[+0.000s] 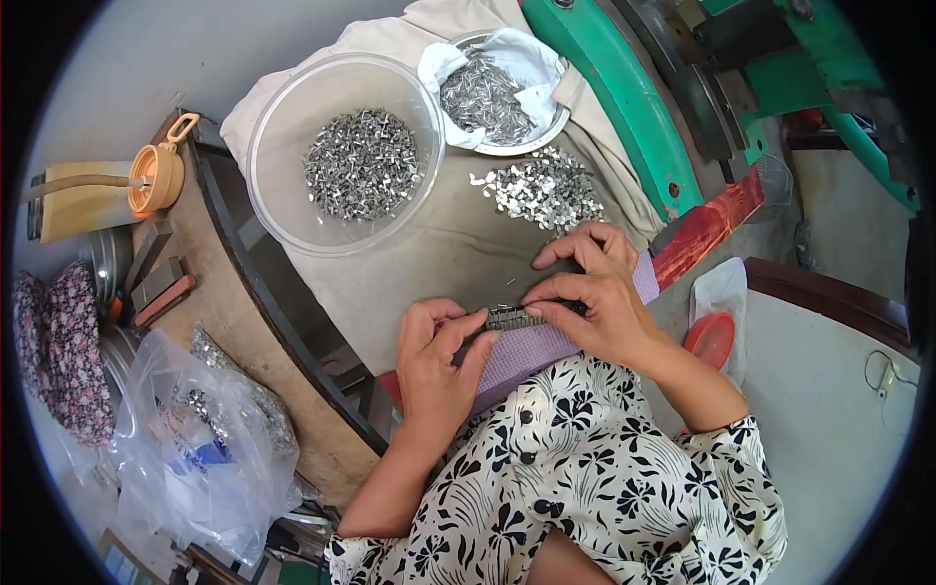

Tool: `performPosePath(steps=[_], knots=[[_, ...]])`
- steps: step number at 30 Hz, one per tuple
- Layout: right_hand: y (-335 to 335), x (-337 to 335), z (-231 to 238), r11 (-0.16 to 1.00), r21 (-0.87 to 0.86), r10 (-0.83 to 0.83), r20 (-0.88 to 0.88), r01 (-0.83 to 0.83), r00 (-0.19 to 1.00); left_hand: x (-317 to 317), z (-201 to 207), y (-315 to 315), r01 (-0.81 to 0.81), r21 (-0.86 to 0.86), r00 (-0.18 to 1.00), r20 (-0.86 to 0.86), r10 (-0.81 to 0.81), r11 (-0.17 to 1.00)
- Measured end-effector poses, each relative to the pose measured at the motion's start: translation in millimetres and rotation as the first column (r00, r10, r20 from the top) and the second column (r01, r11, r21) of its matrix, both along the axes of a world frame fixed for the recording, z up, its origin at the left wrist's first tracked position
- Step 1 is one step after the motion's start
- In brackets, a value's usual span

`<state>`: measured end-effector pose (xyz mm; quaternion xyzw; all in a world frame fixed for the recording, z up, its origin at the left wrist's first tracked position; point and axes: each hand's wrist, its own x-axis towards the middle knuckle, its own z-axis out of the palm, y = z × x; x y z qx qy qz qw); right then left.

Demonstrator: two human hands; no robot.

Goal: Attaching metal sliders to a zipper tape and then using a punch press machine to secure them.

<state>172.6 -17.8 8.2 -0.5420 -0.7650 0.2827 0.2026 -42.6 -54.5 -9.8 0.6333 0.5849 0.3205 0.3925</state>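
Note:
A narrow dark bar (511, 318) lined with a row of small metal pieces lies level at the near edge of the cloth-covered work surface. My left hand (432, 363) is closed, thumb and fingertips pinching the bar's left end. At the other end, the thumb and index finger of my right hand (606, 304) press on the bar, its other fingers curled above. Whether a tiny piece sits under those fingertips, I cannot make out. Just beyond my right hand lies a loose heap of small shiny metal pieces (546, 187). One thin pin (510, 281) rests on the cloth.
A clear plastic tub (265, 180) of small metal parts stands at the back. Beside it, a cloth-lined metal bowl (507, 149) holds thin pins. Green machinery (624, 97) rises on the right. Plastic bags (210, 487), an orange-capped container (156, 182) and a whetstone-like block (164, 300) are on the left.

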Motion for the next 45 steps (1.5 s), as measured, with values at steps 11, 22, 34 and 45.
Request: performPosePath(steps=[11, 22, 34, 45], knots=[[-0.4, -2.1, -3.5, 0.999, 0.019, -0.042, 0.018, 0.041, 0.999, 2.4, -0.4, -2.9, -0.034, 0.022, 0.999, 0.028, 0.033, 0.999], [3.9, 6.5, -2.4, 1.000, 0.006, 0.011, -0.005, -0.011, 1.000, 1.4, -0.9, -3.1, -0.023, 0.041, 0.999, 0.026, 0.022, 0.999], [4.8, 16.7, -1.4, 1.000, 0.005, 0.014, -0.020, -0.014, 1.000, 1.2, -1.7, -1.9, -0.016, 0.026, 0.999, 0.034, 0.015, 1.000], [9.3, 27.1, 4.7, 0.996, -0.020, 0.090, -0.042, -0.091, 0.995, -1.2, -1.8, -4.0, -0.022, 0.058, 1.000, 0.016, 0.021, 0.998]])
